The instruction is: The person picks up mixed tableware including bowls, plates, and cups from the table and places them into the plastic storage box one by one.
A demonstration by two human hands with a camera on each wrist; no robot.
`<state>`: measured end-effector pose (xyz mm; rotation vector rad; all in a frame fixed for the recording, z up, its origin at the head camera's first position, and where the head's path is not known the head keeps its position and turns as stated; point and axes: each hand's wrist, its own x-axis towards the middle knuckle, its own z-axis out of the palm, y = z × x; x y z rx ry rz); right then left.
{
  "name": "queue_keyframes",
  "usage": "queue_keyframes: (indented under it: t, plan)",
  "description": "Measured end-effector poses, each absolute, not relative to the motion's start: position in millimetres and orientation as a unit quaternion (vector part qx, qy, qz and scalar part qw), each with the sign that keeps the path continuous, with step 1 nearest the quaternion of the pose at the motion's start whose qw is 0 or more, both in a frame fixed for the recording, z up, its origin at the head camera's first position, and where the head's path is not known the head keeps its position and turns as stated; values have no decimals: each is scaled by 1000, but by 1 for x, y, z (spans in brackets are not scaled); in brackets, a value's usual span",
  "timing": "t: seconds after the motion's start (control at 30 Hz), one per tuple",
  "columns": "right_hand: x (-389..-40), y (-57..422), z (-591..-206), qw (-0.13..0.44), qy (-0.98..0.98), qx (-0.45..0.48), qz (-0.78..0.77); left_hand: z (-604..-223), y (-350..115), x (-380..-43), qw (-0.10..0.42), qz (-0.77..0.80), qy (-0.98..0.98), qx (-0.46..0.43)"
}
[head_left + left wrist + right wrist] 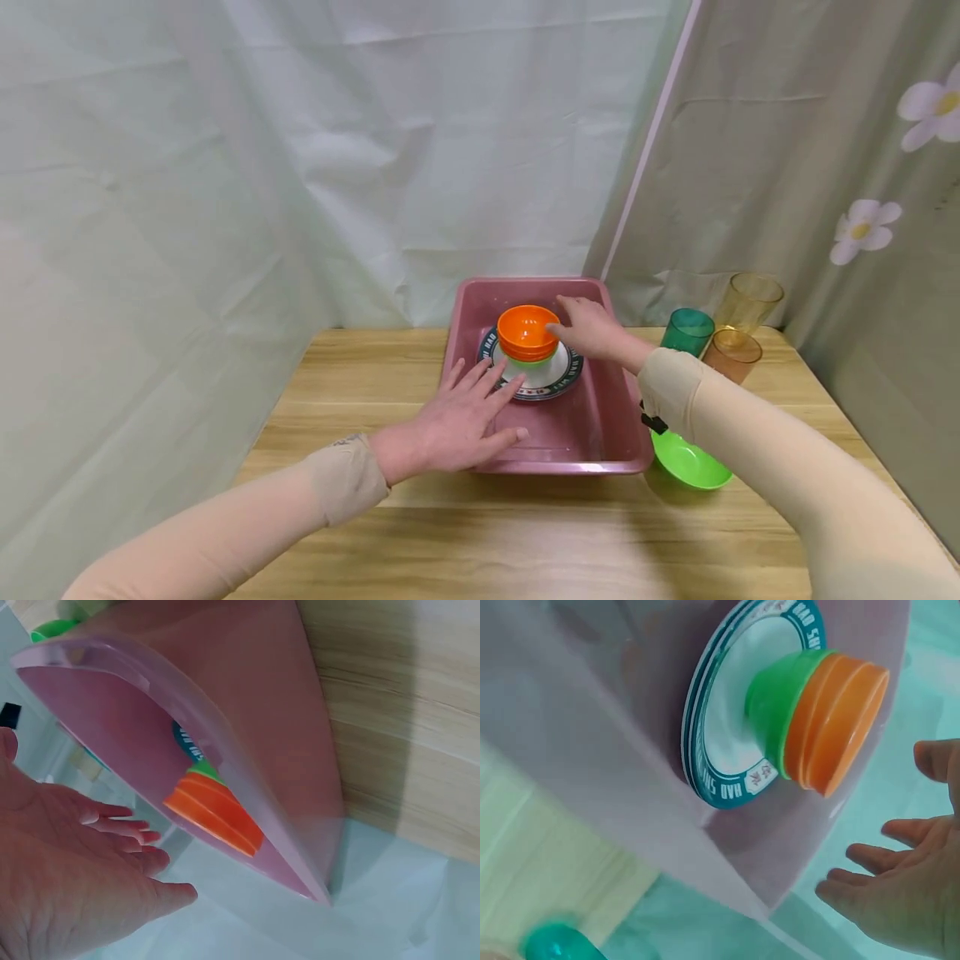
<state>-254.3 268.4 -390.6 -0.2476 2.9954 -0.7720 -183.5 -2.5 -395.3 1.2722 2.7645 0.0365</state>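
A stack of orange bowls with a green bowl at its bottom stands on stacked white plates with lettered dark rims. All of them sit inside a pink basin. My left hand hovers over the basin's near left side, fingers spread and holding nothing. My right hand is held above the basin's right side, close to the bowls. In the right wrist view its fingers are extended and apart from the orange bowls.
Right of the basin stand a teal cup, a yellow cup and an orange-brown cup. A bright green bowl lies nearer on the wooden table, partly behind the right sleeve. Pale curtains hang behind.
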Motion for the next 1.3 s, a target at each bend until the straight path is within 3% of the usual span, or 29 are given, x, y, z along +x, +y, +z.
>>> queue_keyframes:
  t: [0.67, 0.97, 1.3]
  plan:
    - [-166, 291, -388, -67, 979, -173, -85, -396, -17, -199, 23, 36, 924, 380]
    - [-124, 310, -396, -55, 980, -170, -88, -397, -25, -199, -2, 52, 923, 382]
    - [-101, 314, -411, -62, 981, -147, -110, -401, -33, -196, -8, 60, 927, 369]
